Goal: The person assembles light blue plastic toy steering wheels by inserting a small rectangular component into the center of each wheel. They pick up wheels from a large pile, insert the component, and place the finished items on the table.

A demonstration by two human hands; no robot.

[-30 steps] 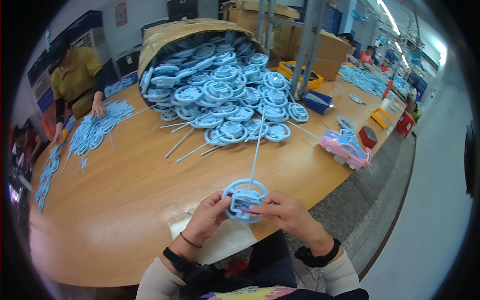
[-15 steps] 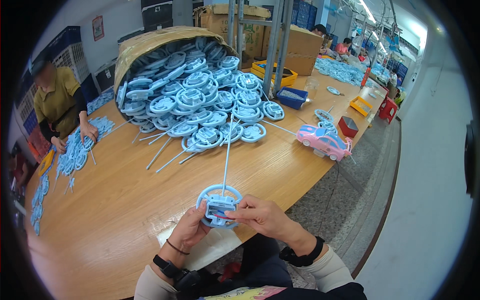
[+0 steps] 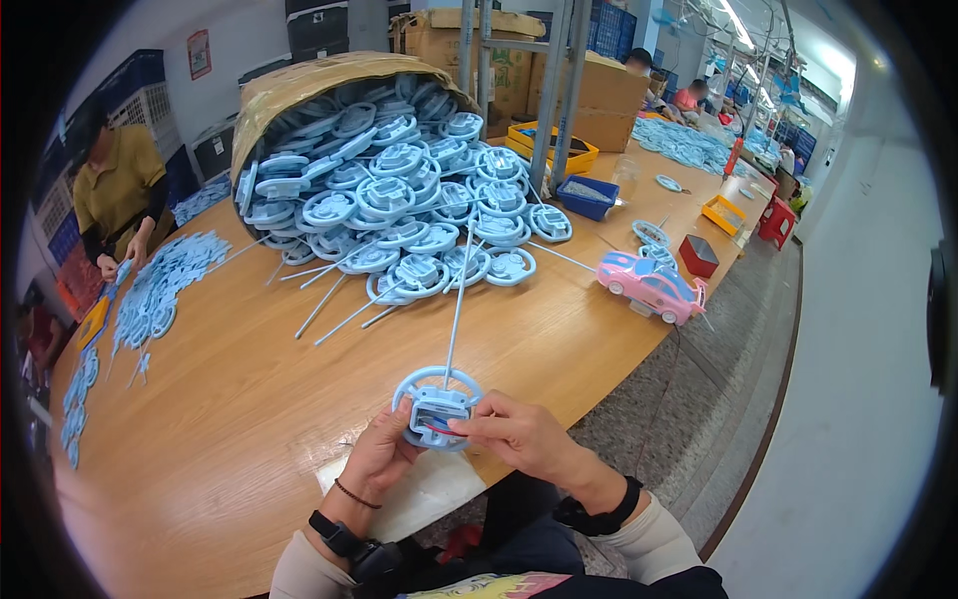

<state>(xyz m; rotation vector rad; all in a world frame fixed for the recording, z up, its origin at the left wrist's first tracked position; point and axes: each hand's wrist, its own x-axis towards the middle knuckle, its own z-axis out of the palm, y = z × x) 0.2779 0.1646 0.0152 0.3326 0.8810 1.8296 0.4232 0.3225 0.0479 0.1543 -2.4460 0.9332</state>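
My left hand (image 3: pixel 379 451) grips the left rim of a light-blue toy steering wheel (image 3: pixel 437 398), its open-backed compartment facing up at me. A long thin blue rod (image 3: pixel 460 309) runs from the wheel's top toward the pile. Inside the compartment lie a red wire (image 3: pixel 442 430) and something blue. Thumb and forefinger of my right hand (image 3: pixel 529 433) are pinched together at the compartment's right side, on the red wire's end; the fingertips partly cover it. Under the wheel, a whitish sheet (image 3: pixel 429 494) lies at the table's edge.
A big carton (image 3: pixel 257 100) spills many similar blue wheels (image 3: pixel 387 195) onto the wooden table (image 3: pixel 249 399). To the right stand a pink toy car (image 3: pixel 651 285), a red box (image 3: pixel 699 256) and a blue tray (image 3: pixel 587 198). At left a co-worker (image 3: pixel 125 185) handles blue parts (image 3: pixel 170 285).
The wheel is tilted slightly and has risen a little in my hands; my right fingers stay at the compartment. The co-worker's hands have drawn back from the blue parts, lifting a piece.
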